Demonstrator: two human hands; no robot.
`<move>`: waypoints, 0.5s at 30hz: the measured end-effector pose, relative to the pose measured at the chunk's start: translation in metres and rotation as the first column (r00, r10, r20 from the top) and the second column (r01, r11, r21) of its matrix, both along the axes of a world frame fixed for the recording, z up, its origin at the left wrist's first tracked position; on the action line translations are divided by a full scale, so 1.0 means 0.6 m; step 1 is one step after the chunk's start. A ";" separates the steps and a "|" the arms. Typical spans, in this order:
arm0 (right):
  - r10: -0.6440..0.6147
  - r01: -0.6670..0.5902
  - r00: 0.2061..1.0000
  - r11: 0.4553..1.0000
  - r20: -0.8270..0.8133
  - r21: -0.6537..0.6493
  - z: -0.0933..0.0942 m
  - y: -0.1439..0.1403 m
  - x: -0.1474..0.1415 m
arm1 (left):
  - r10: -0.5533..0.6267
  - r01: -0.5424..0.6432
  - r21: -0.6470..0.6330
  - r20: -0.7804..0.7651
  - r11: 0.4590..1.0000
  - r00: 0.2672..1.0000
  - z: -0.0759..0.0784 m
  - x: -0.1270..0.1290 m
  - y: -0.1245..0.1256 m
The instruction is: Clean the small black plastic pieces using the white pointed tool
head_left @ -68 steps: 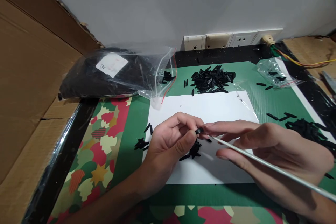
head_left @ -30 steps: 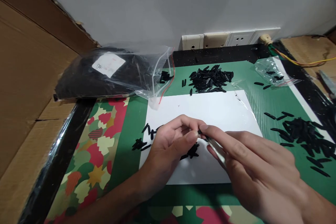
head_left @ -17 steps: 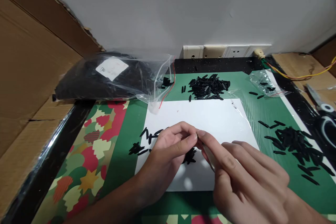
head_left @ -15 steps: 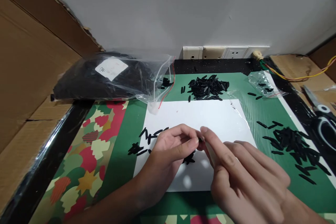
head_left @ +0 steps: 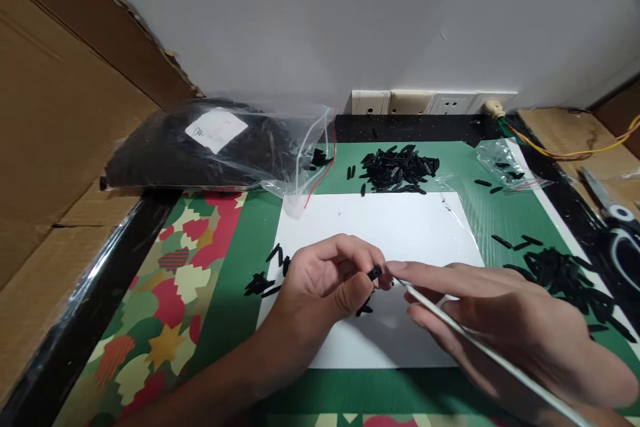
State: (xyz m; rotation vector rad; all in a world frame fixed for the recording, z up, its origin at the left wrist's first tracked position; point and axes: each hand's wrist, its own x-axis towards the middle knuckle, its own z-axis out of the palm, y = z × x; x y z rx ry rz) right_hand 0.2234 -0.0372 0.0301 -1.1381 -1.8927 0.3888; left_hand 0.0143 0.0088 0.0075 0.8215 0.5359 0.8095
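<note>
While your left hand [head_left: 320, 283] pinches one small black sleeve [head_left: 375, 273] between thumb and forefinger, just above the white sheet [head_left: 400, 227], your right hand [head_left: 505, 320] is closed round a thin white rod [head_left: 480, 350], whose tip sits right at the sleeve's open end; whether the tip is already inside it cannot be told from this view; both grips are shut, the left on the sleeve, the right on the rod. Judging by this, you are at the threading step, with rod and sleeve being brought into line; the next move seems to call for a steady left pinch that leaves the sleeve's mouth clear, and a straight, gentle push of the rod along the sleeve's axis, since a slanted push could flick so small a piece out of your fingers.

A few loose sleeves [head_left: 265, 280] lie on the desk [head_left: 230, 260] just left of your left hand; a larger far pile [head_left: 397, 167] lies beyond the sheet, near the wall sockets [head_left: 430, 102]; another right pile [head_left: 565, 273] lies beside your right wrist; a clear bag [head_left: 210, 147] of black stock rests at the far left; scissors [head_left: 615, 213] lie at the right edge.
</note>
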 end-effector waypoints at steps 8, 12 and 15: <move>0.051 -0.050 0.995 0.999 -0.090 0.020 0.001 -0.001 0.006 | -0.031 0.031 0.009 -0.049 0.999 0.998 -0.005 -0.009 -0.004; 0.083 -0.083 0.997 0.994 0.000 0.067 0.014 0.006 0.009 | -0.033 0.032 -0.010 -0.022 0.999 0.999 -0.002 -0.008 -0.004; 0.054 -0.046 0.995 0.994 -0.082 0.097 0.021 0.011 0.007 | -0.049 0.049 -0.042 -0.004 0.998 0.999 0.001 -0.006 -0.002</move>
